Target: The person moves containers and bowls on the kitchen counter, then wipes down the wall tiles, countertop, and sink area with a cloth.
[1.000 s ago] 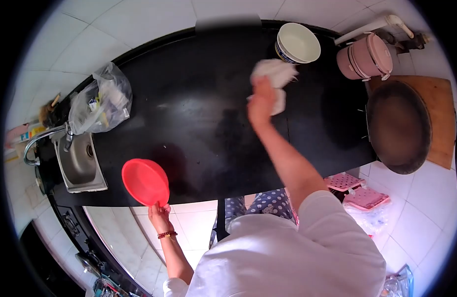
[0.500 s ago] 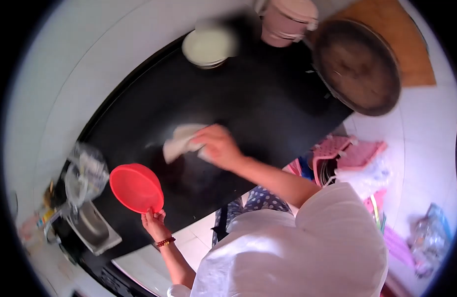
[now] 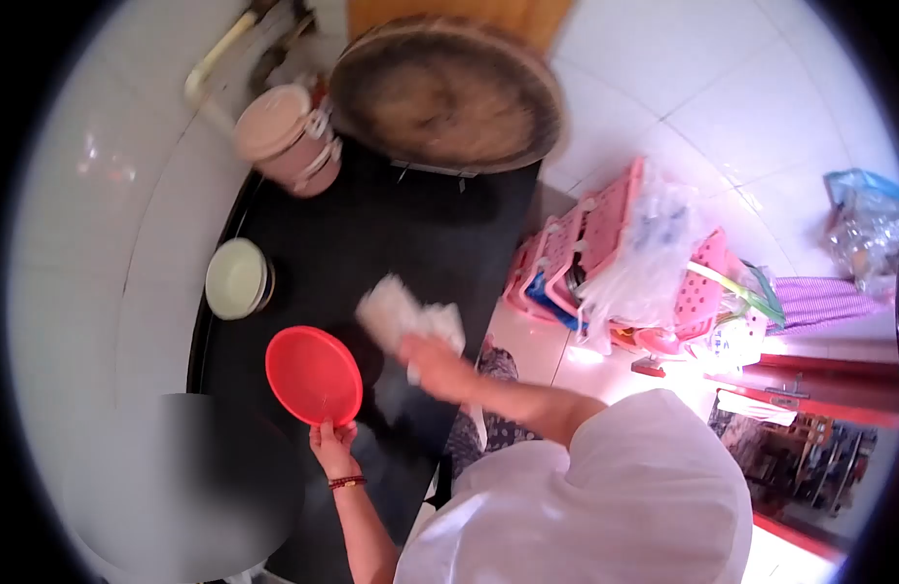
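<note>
The black surface (image 3: 401, 219) carries a round board (image 3: 447, 95) at its far end; over it, the left hand (image 3: 333, 446) grips a red basin (image 3: 314, 377) by its rim, the right hand (image 3: 435, 367) clutching a white cloth (image 3: 401, 313)

Wears a plain white shirt (image 3: 586, 496), loose in cut and softly creased, with a short right sleeve (image 3: 629, 438) ending above the elbow. Shows on the left wrist (image 3: 344, 473) a bracelet (image 3: 348, 482) of small dark-red beads, with a lighter yellowish accent. Includes, below, dark trousers (image 3: 496, 366) patterned with pale spots, partly hidden by the shirt.
</note>
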The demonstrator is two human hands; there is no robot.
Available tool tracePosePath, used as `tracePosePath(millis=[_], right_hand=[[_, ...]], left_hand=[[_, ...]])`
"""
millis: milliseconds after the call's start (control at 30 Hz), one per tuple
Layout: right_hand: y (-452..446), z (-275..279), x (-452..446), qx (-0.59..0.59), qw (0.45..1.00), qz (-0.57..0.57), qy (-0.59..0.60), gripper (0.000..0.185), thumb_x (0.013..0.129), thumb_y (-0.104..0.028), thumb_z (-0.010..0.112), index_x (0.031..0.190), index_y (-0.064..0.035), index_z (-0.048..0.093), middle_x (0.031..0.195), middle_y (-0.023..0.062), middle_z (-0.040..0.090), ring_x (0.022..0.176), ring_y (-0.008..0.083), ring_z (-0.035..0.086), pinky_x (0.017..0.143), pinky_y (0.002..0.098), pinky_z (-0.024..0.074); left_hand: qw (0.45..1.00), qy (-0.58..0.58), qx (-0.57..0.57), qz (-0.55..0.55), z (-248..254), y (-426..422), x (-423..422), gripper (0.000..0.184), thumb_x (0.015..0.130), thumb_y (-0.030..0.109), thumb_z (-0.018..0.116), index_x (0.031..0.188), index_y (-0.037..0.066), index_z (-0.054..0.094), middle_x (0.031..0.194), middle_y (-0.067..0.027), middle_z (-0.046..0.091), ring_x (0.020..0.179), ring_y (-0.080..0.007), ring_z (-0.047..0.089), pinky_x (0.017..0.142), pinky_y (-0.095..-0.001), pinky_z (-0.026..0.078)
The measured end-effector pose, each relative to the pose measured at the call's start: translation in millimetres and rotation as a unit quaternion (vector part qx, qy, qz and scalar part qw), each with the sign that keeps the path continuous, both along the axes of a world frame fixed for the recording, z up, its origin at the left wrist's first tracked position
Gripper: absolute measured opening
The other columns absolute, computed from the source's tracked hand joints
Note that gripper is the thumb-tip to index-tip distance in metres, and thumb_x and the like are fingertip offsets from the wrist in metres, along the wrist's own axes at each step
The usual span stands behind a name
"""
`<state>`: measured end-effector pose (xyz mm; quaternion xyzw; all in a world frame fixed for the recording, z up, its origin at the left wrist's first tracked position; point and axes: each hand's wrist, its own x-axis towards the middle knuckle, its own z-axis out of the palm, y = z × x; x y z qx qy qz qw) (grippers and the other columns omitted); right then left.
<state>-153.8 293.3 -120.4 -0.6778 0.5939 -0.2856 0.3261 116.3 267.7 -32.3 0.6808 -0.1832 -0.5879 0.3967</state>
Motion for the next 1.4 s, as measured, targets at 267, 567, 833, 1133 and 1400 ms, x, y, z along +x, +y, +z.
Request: tracePosePath(millis=[267,567,833,1133,1400], right_hand=[[-30,54,-84,-0.115,0.988,0.104,0.012,0.026,0.072,-0.003,0.064,0.096,-0.0104,0.070,0.100,0.0048,0.061,0.104,0.0281,0.057,0.092,0.0404,0.0493],[-109,430,-455,-0.560,0.699,-0.155,0.416,0.037,0.080,0.005,0.061,0.114,-0.0065,0.073,0.117,0.0083,0.071,0.113,0.0293,0.066,0.093,0.0373,0.0535],[-194,431,-496,-0.503,0.640,-0.152,0.560,0.050,0.085,-0.003,0.056,0.133,-0.0129,0.060,0.138,0.0069,0.056,0.108,0.0265,0.060,0.089,0.0424,0.0451],[-156,172,-491,-0.102,0.676,0.309,0.661,0.034,0.088,-0.015,0.056,0.116,-0.0034,0.070,0.138,0.0125,0.057,0.129,0.0282,0.051,0.122,0.0408,0.0259],[-171,549,-515,-0.532,0.611,-0.082,0.581,0.051,0.091,-0.003,0.053,0.139,-0.0171,0.059,0.143,0.0053,0.058,0.132,0.0251,0.055,0.097,0.0462,0.0475]], left_hand=[[0.997,-0.022,-0.015,-0.070,-48,-71,-64,0.028,0.102,0.027,0.057,0.121,0.006,0.056,0.097,-0.0087,0.071,0.073,-0.0185,0.070,0.063,-0.0301,0.056],[0.992,-0.020,-0.018,0.125,-59,-34,-122,0.043,0.100,0.036,0.061,0.132,0.011,0.046,0.114,-0.0123,0.067,0.084,-0.0230,0.068,0.070,-0.0338,0.056],[0.986,0.040,0.075,0.143,-112,78,-146,0.026,0.099,0.032,0.060,0.116,0.012,0.059,0.096,-0.0130,0.072,0.075,-0.0267,0.070,0.059,-0.0372,0.055],[0.991,-0.075,0.022,-0.107,-29,86,-186,0.022,0.102,0.029,0.060,0.115,0.012,0.059,0.095,-0.0089,0.073,0.075,-0.0175,0.071,0.061,-0.0292,0.056],[0.996,-0.049,0.049,-0.056,-43,63,-151,0.010,0.101,0.021,0.058,0.108,0.013,0.059,0.087,-0.0083,0.073,0.068,-0.0164,0.069,0.055,-0.0285,0.051]])
